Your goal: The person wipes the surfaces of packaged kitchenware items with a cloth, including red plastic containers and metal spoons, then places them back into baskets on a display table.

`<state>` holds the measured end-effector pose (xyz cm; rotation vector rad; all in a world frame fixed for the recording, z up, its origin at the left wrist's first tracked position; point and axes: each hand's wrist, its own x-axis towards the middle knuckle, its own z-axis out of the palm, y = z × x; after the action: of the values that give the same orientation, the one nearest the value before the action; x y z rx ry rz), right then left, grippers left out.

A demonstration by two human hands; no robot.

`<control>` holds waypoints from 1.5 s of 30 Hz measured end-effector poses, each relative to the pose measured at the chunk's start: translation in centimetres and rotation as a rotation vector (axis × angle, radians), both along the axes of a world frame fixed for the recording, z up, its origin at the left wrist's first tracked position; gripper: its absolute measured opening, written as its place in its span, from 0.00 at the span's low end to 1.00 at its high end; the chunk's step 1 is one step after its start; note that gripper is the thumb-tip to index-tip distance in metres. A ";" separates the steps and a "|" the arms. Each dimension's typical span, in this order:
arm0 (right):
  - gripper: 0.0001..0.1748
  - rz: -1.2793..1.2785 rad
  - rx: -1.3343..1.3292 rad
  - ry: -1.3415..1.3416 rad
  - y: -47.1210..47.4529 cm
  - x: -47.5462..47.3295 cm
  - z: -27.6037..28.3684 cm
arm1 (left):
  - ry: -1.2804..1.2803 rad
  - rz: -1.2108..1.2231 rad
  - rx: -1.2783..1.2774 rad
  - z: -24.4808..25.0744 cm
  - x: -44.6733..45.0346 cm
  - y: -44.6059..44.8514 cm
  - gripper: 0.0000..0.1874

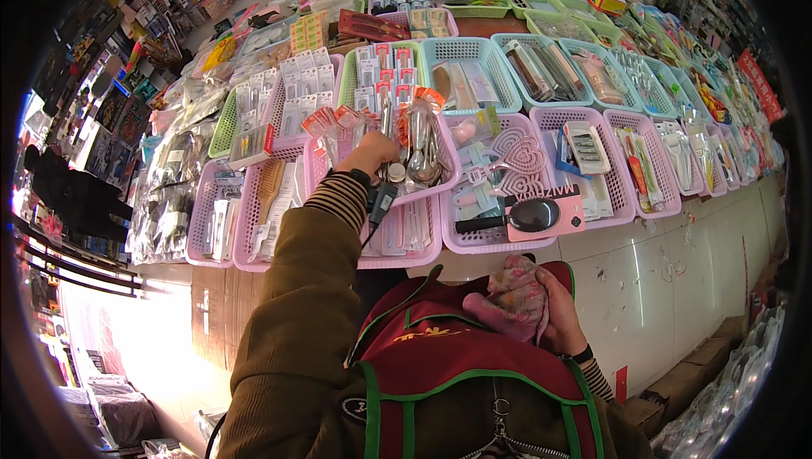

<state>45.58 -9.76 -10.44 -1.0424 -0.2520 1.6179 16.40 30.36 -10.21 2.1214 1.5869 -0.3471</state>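
My left hand [373,153] reaches into a raised pink plastic basket [451,170]; its fingers are bent among metal utensils, and whether they grip one is hidden. Metal spoons [420,148] and orange-topped packets [323,121] lie in that basket around the hand. A small black device with a cable [382,204] hangs at the left wrist. My right hand [561,307] holds a crumpled pink patterned cloth [517,300] in front of the dark red apron [469,354]. Beyond the cloth, a black hairbrush on a pink card [536,215] lies across a pink basket.
Baskets of packaged goods cover the display, including a blue basket [469,50] and a green basket [412,50]. Bagged goods [174,173] hang at the left edge. Cardboard boxes [691,364] stand on the floor at right.
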 end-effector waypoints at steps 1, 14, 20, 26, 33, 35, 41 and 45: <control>0.23 0.012 0.024 0.021 0.0 0.1 0.0 | 0.000 -0.184 0.062 0.4 -0.4 -0.1 0.25; 0.23 0.004 -0.020 0.013 0.1 -0.3 -0.1 | -1.150 0.382 -0.288 14.4 -12.3 -7.6 0.16; 0.24 0.137 0.055 0.128 0.4 -1.1 0.4 | -1.146 0.618 -0.174 11.6 -22.7 -9.0 0.07; 0.24 0.102 -0.078 0.016 0.6 -1.9 0.4 | -0.920 0.889 -0.240 4.0 -26.2 -9.7 0.07; 0.24 0.045 -0.114 0.005 -0.2 -2.2 1.0 | -0.735 0.953 -0.173 -1.7 -25.9 -9.5 0.05; 0.24 0.076 -0.078 0.053 -0.3 -2.3 1.2 | -0.710 1.002 -0.170 -2.0 -25.8 -9.4 0.06; 0.24 0.086 -0.069 0.017 -0.5 -2.2 1.2 | -0.821 0.917 -0.146 -0.3 -25.7 -9.8 0.07; 0.24 0.043 -0.138 0.010 -0.5 -2.2 1.0 | -0.983 1.033 -0.160 0.7 -26.1 -10.0 0.07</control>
<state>43.41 -10.27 -9.43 -1.1400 -0.1594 1.6979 -9.65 20.38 -9.55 0.8235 1.6240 0.7580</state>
